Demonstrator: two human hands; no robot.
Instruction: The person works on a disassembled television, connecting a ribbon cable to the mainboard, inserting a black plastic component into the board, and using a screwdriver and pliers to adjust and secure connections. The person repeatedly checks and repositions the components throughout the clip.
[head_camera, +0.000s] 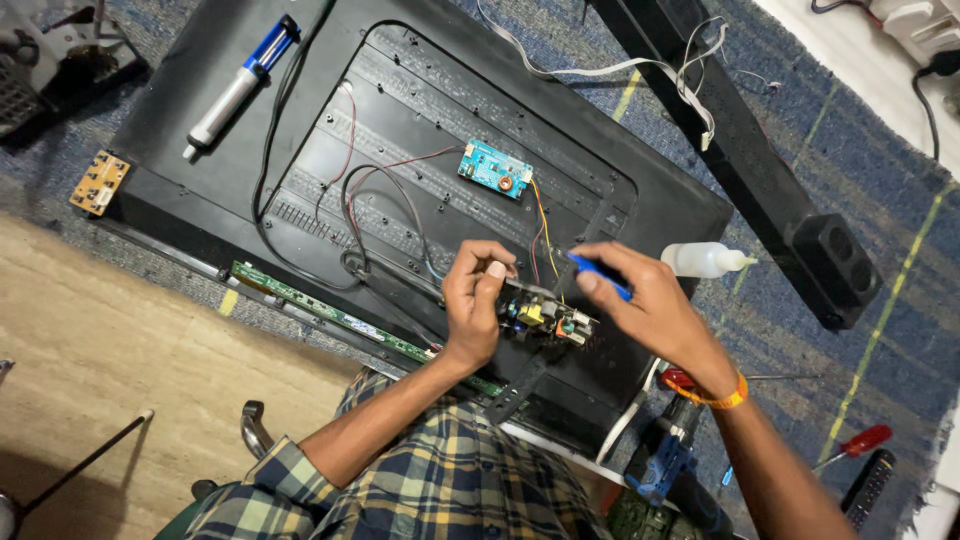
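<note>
The left hand (475, 300) clamps a small component-studded circuit board (545, 317), while the right hand (645, 305) just beside it pinches a blue-handled tool (598, 273).

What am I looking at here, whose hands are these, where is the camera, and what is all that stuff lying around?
There is no machine here: a person works with two bare hands, filmed by a camera on their head that looks down. In front of them lies a flat-screen television, face down, showing its black back panel. The left hand holds a small circuit board with yellow and orange parts. The right hand holds a blue-handled tool to it; its tip is hidden. On the panel also lie a small teal circuit board with wires and a blue and silver desoldering pump. A white squeeze bottle lies at the panel's edge, and a red-handled screwdriver lies on the blue carpet.
</note>
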